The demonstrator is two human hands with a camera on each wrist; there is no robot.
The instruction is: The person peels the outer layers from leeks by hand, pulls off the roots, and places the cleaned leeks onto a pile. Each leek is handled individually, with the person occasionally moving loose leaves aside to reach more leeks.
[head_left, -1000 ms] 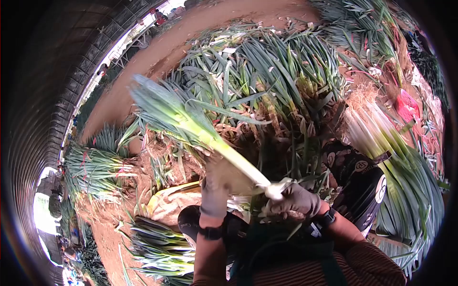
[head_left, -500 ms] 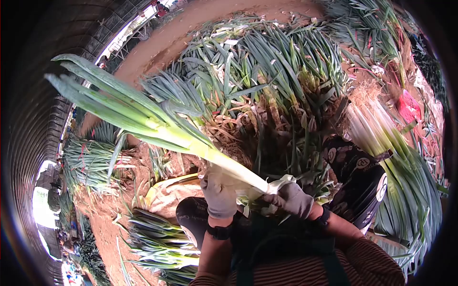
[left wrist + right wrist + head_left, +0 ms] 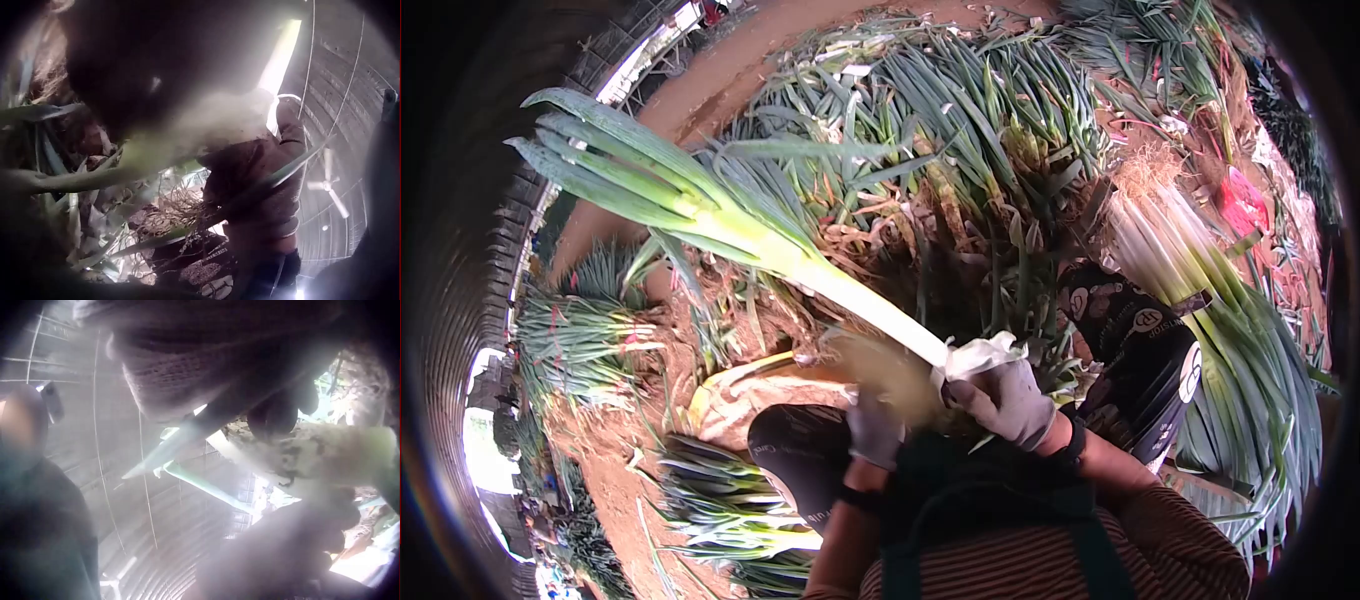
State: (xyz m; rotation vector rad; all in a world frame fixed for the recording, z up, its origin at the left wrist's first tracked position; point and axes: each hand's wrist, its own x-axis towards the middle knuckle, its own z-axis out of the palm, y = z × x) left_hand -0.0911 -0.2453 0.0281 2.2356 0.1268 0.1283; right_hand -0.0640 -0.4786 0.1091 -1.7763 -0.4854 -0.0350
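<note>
A long leek [image 3: 830, 275] slants across the head view, its white shaft running down to my gloved right hand [image 3: 1008, 400]. That hand grips the root end, where loose pale skin [image 3: 985, 355] crumples over the thumb and fingers. My gloved left hand [image 3: 875, 430] is lower left of the shaft and blurred by motion. It holds a peeled outer leaf [image 3: 890, 375], a yellowish blur stretching toward the right hand. In the left wrist view this leaf [image 3: 181, 134] passes in front of the right hand [image 3: 250, 181]. Dirt-specked pale stalk [image 3: 306, 456] lies between both hands in the right wrist view.
A heap of untrimmed leeks [image 3: 940, 110] lies ahead. Cleaned leeks with roots [image 3: 1165, 220] lie at my right, beside my knee [image 3: 1135, 340]. More leeks [image 3: 720, 510] are stacked at lower left, near a yellow-edged sack [image 3: 750, 395]. Tied bundles [image 3: 570, 345] lie farther left.
The leek first swung up and left, its leaves spreading out, and stays held at the root end. My left hand has left the shaft and moved down, drawing an outer leaf away.
</note>
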